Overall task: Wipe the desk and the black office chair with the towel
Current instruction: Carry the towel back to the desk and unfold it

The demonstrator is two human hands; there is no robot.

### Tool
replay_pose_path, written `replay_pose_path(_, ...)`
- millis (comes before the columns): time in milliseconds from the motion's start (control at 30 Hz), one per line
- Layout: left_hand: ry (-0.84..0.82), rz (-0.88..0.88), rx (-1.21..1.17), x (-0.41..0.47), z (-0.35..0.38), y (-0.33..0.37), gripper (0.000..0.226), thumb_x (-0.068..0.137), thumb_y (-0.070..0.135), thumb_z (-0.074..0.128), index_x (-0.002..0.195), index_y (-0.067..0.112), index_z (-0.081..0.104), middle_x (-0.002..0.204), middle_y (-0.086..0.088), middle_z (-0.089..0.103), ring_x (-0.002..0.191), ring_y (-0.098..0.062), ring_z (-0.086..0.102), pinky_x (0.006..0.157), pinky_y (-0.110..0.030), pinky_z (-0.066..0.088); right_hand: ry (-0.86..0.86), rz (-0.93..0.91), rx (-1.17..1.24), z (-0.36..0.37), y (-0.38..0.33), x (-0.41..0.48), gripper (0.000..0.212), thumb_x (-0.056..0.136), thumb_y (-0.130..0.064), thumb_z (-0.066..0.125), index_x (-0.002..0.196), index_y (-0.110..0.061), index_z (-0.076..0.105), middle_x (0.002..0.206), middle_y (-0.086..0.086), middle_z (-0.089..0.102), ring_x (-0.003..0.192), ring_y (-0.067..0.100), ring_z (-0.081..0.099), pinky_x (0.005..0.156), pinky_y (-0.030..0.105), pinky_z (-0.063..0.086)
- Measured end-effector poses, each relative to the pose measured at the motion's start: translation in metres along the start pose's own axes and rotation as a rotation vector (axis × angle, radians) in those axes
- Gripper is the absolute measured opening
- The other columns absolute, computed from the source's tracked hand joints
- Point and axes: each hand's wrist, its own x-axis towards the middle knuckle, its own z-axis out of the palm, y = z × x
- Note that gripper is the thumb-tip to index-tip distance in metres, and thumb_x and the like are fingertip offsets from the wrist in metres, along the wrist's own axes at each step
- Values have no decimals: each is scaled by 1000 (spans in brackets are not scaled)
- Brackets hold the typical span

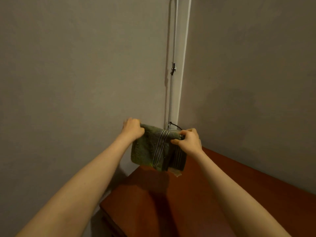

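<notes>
Left hand (133,127) gripping top edge of green striped terry towel (150,149) at 9 o'clock, right hand (189,140) clamped at 3 o'clock, towel hanging above reddish-brown wooden desk (222,194), white corner conduit (172,93) at 12 o'clock

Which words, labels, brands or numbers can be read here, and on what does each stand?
None can be read. The green towel, held by the left hand and right hand, shows only stripes, no label. The desk, walls and corner pipe bear no writing.
</notes>
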Motion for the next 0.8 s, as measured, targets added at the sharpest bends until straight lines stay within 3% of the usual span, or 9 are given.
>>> replay_pose_path(67, -73, -2, -141, 24, 11, 2, 22, 91, 22, 51, 102, 6, 62, 125, -21, 47, 116, -36, 45, 97, -38, 39, -22, 74, 298, -1, 15, 16, 15, 76, -25, 76, 78, -25, 62, 97, 0, 57, 98, 19, 55, 85, 38, 46)
replay_pose_path(133, -154, -5, -391, 44, 25, 7, 13, 91, 21, 53, 83, 10, 56, 107, -16, 55, 97, -29, 53, 81, -34, 41, -45, 165, 586, -3, 23, 30, 14, 79, -10, 73, 77, -19, 62, 82, 0, 63, 84, 18, 61, 77, 33, 48)
replay_pose_path(233, -212, -64, -722, 76, 48, 22, 12, 90, 24, 56, 97, 14, 58, 99, -7, 62, 88, -19, 57, 74, -29, 46, 64, 293, 776, 1, 37, 55, 9, 81, -8, 70, 83, -13, 63, 80, 0, 64, 77, 14, 61, 66, 22, 51)
replay_pose_path(300, -265, -84, -799, 90, 60, 31, 19, 93, 27, 53, 108, 16, 55, 95, -2, 59, 82, -15, 55, 64, -26, 44, 131, 389, 882, 6, 45, 68, 9, 80, -11, 71, 84, -14, 64, 82, 1, 65, 78, 17, 61, 67, 26, 52)
replay_pose_path(533, -430, -137, -735, 174, 122, 56, 42, 96, 30, 50, 129, 5, 47, 121, -13, 55, 112, -30, 53, 89, -38, 45, 216, 695, 987, 36, 88, 129, 9, 80, -14, 72, 82, -14, 62, 83, 5, 63, 78, 20, 60, 75, 36, 49)
replay_pose_path(700, -416, -167, -647, 229, 164, 64, 49, 93, 32, 55, 127, -2, 49, 126, -17, 56, 116, -34, 54, 99, -40, 44, 236, 862, 1083, 61, 117, 166, 14, 78, -11, 73, 80, -6, 60, 83, 11, 62, 73, 23, 60, 75, 36, 50)
replay_pose_path(800, -382, -180, -578, 266, 190, 64, 59, 90, 40, 57, 132, 2, 44, 131, -17, 52, 118, -37, 51, 101, -46, 43, 231, 915, 1134, 75, 131, 190, 24, 79, -11, 73, 95, 0, 58, 84, 12, 61, 73, 25, 60, 73, 37, 49)
